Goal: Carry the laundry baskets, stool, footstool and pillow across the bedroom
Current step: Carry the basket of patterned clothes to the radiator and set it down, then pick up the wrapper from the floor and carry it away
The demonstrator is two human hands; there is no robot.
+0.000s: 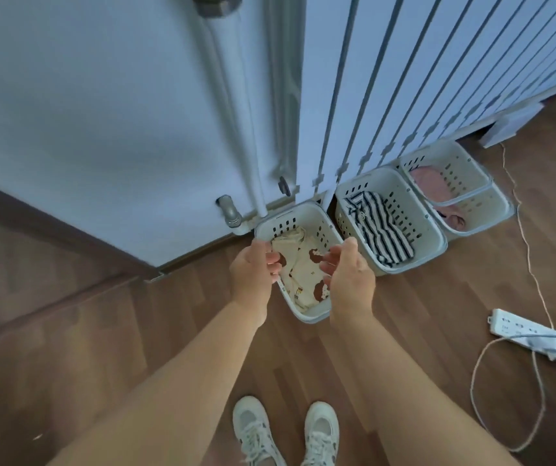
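1. Against the white slatted panel (421,95), three white perforated plastic laundry baskets stand in a row on the brown wood-plank floor (404,348), each touching or nearly touching the next.
2. Nearest basket (290,223): holds a cream garment with brown patches (303,280). Middle basket (414,213): a navy-and-white striped cloth (380,230). Far basket (478,183): pink fabric (428,183), with what looks like a handle bar lying across its top.
3. Left hand (253,267): fingers curled at the nearest basket's left rim, thumb up by the edge; whether it has closed on the rim I cannot tell.
4. Right hand (347,274): poised over the right side of the same basket, fingers loosely bent, holding nothing; it hides the rim beneath.
5. Step in hand, by my reading: taking hold of the first basket, still on the floor and not lifted.
6. Next move calls for both hands seated under opposite rims, then a level lift so the loose garment stays in.
7. Hazards noted: a white power strip (528,334) and its looping pale cable (475,398) lie on the floor to the right, near any walking path. White sneakers (286,432) stand just behind the basket. Grey pipe fittings (231,213) sit close by the basket's back corner.
8. Stool, footstool and pillow not in view.
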